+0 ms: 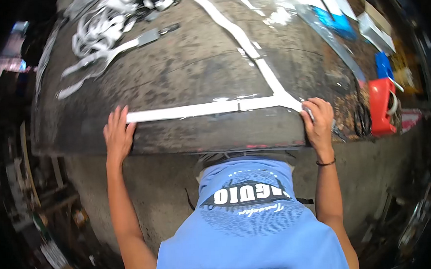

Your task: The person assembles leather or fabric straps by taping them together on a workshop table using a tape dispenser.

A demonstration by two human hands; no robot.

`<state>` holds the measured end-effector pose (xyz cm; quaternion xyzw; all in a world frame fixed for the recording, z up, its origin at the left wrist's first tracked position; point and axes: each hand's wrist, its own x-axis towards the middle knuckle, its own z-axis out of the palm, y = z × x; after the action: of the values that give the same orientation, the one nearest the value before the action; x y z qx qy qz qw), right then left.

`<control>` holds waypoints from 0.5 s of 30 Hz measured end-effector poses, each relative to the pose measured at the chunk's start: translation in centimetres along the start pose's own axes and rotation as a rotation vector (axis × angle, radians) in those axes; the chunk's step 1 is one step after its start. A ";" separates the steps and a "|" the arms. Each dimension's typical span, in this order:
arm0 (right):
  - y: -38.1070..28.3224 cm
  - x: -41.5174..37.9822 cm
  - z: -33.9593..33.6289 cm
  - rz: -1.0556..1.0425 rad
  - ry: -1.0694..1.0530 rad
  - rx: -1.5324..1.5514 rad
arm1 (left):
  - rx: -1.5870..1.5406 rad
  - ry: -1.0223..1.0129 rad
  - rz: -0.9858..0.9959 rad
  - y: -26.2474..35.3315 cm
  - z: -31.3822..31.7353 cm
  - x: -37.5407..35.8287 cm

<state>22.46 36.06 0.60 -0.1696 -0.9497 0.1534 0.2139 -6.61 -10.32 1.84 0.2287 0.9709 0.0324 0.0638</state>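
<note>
A white strap (184,111) lies stretched flat along the near side of the dark tabletop, with a narrow dark band across it. My left hand (119,133) grips its left end between thumb and fingers. At the right end, where the strap meets a second white length (239,34) in a Y shape, my right hand (319,120) holds the joined part, its fingers curled over it. Something small and shiny shows under those fingers. The second length runs away toward the far side of the table and has a dark band of its own.
A tangled heap of white straps (103,30) lies at the far left, near a strap with a grey piece (148,37). On the right are a red tape dispenser (382,105), a blue item (383,66), white boxes (374,32) and a long flat metal strip (336,46).
</note>
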 end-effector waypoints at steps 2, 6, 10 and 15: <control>-0.1 0.0 0.0 0.013 -0.004 -0.005 | 0.083 0.035 -0.072 0.9 0.0 -0.7; -0.5 0.7 0.1 0.022 -0.009 0.047 | -0.286 0.326 0.363 9.2 -1.0 2.4; -1.4 1.5 0.7 -0.003 -0.013 0.086 | -0.363 0.098 0.601 20.0 1.1 5.1; -0.9 1.1 1.4 -0.010 -0.034 0.049 | -0.331 -0.105 0.636 25.4 0.6 6.1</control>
<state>20.64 35.35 0.10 -0.1569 -0.9500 0.1784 0.2027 -0.80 15.11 2.93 0.5072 0.8282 0.1955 0.1363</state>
